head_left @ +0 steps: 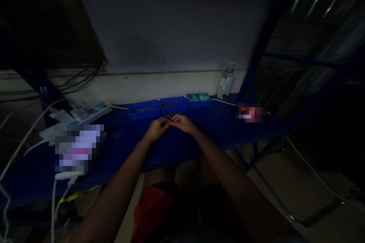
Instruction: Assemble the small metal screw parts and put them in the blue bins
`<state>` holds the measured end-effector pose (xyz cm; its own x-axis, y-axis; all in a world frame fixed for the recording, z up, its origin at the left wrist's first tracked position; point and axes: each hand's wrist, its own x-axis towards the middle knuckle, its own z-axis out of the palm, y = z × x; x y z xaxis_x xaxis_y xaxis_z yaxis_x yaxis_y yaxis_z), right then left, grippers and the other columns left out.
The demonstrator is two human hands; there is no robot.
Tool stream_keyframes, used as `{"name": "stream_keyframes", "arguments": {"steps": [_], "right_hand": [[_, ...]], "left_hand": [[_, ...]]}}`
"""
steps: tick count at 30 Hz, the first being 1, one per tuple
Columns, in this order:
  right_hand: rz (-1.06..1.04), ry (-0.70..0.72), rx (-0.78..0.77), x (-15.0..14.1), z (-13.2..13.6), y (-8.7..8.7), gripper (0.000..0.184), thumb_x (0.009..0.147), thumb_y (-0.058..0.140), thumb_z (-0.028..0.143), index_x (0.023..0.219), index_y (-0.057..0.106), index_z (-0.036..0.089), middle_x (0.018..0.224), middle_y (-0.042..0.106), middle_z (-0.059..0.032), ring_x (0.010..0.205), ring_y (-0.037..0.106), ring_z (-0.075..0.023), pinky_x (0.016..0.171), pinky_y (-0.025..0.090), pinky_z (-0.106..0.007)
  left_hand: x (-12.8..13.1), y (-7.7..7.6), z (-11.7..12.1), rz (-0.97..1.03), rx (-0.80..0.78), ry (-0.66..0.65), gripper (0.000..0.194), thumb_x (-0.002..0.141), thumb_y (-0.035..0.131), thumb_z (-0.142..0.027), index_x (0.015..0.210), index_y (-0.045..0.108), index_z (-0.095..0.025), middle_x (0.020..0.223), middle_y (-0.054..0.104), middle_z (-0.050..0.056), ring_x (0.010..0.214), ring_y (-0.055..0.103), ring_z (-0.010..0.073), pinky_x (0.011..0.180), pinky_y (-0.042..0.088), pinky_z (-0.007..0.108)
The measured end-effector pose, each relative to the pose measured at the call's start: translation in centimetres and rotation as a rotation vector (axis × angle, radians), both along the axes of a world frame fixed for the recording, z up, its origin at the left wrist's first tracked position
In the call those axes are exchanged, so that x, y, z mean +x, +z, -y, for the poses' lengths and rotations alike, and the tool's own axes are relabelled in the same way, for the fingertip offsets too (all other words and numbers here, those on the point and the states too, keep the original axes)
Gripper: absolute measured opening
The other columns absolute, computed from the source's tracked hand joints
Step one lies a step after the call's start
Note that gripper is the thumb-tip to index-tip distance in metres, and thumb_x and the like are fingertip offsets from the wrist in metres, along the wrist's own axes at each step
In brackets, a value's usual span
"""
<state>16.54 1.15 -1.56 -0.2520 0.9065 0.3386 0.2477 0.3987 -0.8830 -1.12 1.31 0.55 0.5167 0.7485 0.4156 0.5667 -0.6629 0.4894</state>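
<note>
Above the blue table point(119, 136), my left hand point(156, 128) and my right hand point(184, 122) meet at the fingertips. Both are closed in a pinch, and whatever sits between the fingers is too small and dark to make out. Just behind them lies a little heap of small metal parts point(173, 114), partly covered by my fingers. Three blue bins stand in a row beyond: the left bin point(134, 115) holds thin metal pieces point(145, 109), the middle bin point(182, 105) holds small dark parts point(170, 105), and the right bin point(188, 103) holds green and clear plastic point(201, 97).
A clear bottle point(226, 83) stands at the back right near a blurred-out reddish object point(250, 113). To the left are a power strip point(95, 112) with plugs, a blurred-out device point(81, 146) and white cables point(54, 201). The wall point(171, 26) rises behind the table.
</note>
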Motion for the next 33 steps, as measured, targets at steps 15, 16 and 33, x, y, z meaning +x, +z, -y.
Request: {"name": "stream_keyframes", "arguments": {"steps": [15,16,33], "right_hand": [[0.016,-0.007,0.053,0.06,0.22,0.15,0.026,0.07,0.059,0.036,0.084,0.057,0.015,0.069,0.057,0.0015,0.063,0.053,-0.0092,0.059,0.04,-0.02],[0.013,-0.008,0.058,0.07,0.24,0.16,0.025,0.07,0.06,0.036,0.084,0.057,0.015,0.069,0.057,0.0015,0.063,0.053,-0.0091,0.059,0.04,-0.02],[0.055,-0.036,0.098,-0.01,0.55,0.46,0.027,0.074,0.055,0.04,0.087,0.054,0.017,0.065,0.053,0.0035,0.059,0.05,-0.0084,0.055,0.038,-0.019]], "left_hand": [[0.08,0.1,0.11,-0.011,-0.006,-0.028,0.027,0.081,0.043,-0.032,0.087,0.062,-0.015,0.084,0.062,0.005,0.072,0.056,0.0154,0.068,0.041,0.025],[0.08,0.12,0.13,-0.011,-0.005,-0.034,0.027,0.082,0.043,-0.033,0.087,0.062,-0.014,0.083,0.061,0.005,0.072,0.056,0.0153,0.068,0.041,0.025],[0.16,0.66,0.39,0.028,0.044,-0.025,0.03,0.083,0.044,-0.035,0.091,0.064,-0.015,0.083,0.059,0.005,0.072,0.054,0.0158,0.069,0.041,0.026]]}}
